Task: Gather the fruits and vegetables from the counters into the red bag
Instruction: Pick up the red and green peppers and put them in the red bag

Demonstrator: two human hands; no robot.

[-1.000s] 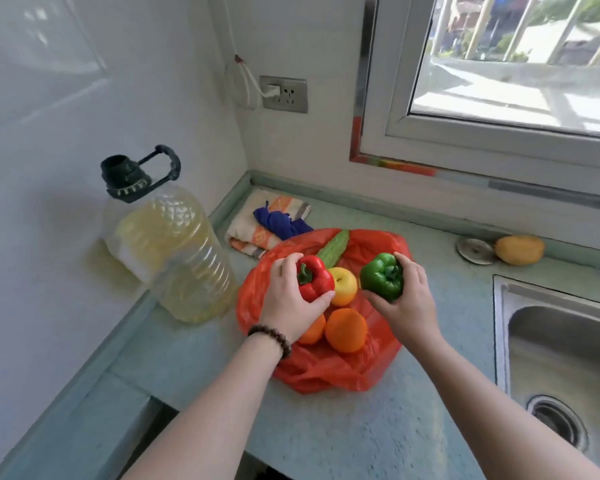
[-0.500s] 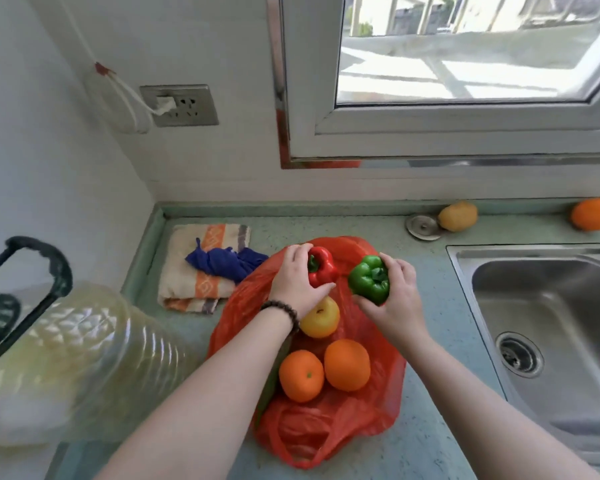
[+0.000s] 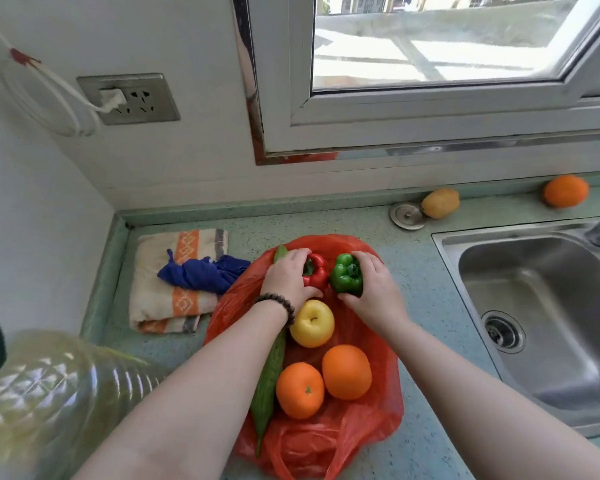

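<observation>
Head view — left hand (image 3: pixel 288 277) clasping red pepper (image 3: pixel 315 271), right hand (image 3: pixel 374 289) clasping green pepper (image 3: pixel 346 278) — over red bag (image 3: pixel 378 393).

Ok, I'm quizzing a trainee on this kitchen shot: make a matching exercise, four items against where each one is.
Items:
1. red pepper
2. green pepper
3. potato
4. blue cloth

Places:
A. on the striped towel
B. in the right hand
C. beside the sink plug
D. in the left hand

Pairs: 1-D, 2-B, 3-C, 4-A
</observation>
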